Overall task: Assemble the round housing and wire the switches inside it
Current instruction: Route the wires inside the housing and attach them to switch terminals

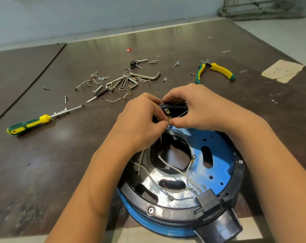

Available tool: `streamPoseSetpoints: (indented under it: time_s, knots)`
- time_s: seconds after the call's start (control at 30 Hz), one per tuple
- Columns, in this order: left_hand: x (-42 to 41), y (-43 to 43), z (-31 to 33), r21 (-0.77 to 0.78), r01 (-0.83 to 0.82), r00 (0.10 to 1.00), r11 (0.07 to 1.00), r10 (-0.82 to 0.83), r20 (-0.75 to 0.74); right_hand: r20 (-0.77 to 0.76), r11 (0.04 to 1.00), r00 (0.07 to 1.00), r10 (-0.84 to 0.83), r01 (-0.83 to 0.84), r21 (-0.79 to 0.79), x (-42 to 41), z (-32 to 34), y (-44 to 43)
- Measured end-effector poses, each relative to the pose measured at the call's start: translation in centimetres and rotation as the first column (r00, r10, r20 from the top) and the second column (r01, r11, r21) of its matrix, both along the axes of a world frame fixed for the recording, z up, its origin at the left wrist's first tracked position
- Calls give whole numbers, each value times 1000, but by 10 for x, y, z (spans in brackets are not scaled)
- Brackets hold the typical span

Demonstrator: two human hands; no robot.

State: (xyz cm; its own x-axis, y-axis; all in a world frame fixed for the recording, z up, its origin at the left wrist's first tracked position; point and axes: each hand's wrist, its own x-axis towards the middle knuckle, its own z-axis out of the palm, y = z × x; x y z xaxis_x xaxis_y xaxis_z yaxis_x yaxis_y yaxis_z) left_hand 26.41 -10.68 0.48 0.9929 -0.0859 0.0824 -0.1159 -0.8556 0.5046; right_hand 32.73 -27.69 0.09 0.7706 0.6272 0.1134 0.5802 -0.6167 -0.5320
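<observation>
The round housing point(218, 146) is seen lying flat at the near edge of the dark, scuffed table point(43, 163), toward 5 o'clock of the view. Its glossy blue plastic floor, pierced by round holes and oblong slots, is ringed by a black rim. A crinkled, mirror-bright metal plate point(154, 183) is laid around the central opening, and thin white wires point(176, 171) are strewn across it. At the rim's 12 o'clock a small brass terminal point(169, 120) is pinched between the curled fingertips of the left hand point(141, 116) and the right hand point(197, 109). A green-and-yellow screwdriver point(29, 123) is laid at 9 o'clock, matching pliers point(215, 70) at 1 o'clock.
</observation>
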Motion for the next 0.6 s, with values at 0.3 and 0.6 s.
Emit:
streamPoseSetpoints:
  time_s: [0.3,0.6]
  knots:
    - [-1,-2,2,3,-7,1000,1000,7,-6,-11,1000,1000,8,-8,7,2,-2,-1]
    - [0,-2,0,18,-26,1000,1000,26,17,-17,1000,1000,-5,5,4,2,-2,1]
